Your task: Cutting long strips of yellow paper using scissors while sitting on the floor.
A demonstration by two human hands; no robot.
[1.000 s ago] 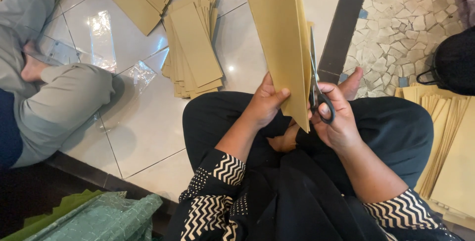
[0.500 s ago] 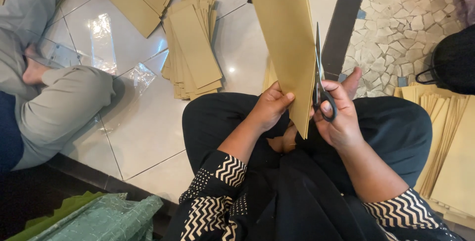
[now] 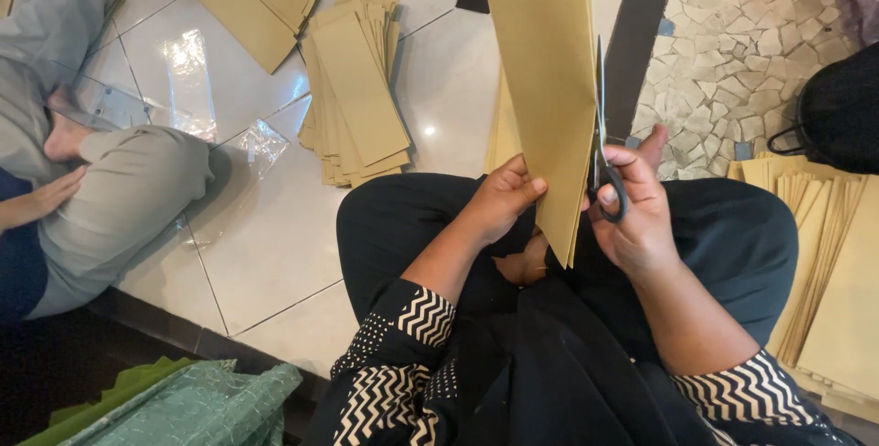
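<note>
While a tall sheaf of tan paper sheets is pinched at its lower edge by the left hand, black-handled scissors gripped in the right hand have been advanced higher up its right edge since a second ago.

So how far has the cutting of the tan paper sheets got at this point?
Done, apparently: a fanned stack of narrow tan paper strips lies on the white floor tiles. In hand: the left hand pinches a tall bundle of tan sheets while the right hand works black-handled scissors up its right edge. Left: a pile of wider tan sheets beside the right knee looks uncut.
</note>
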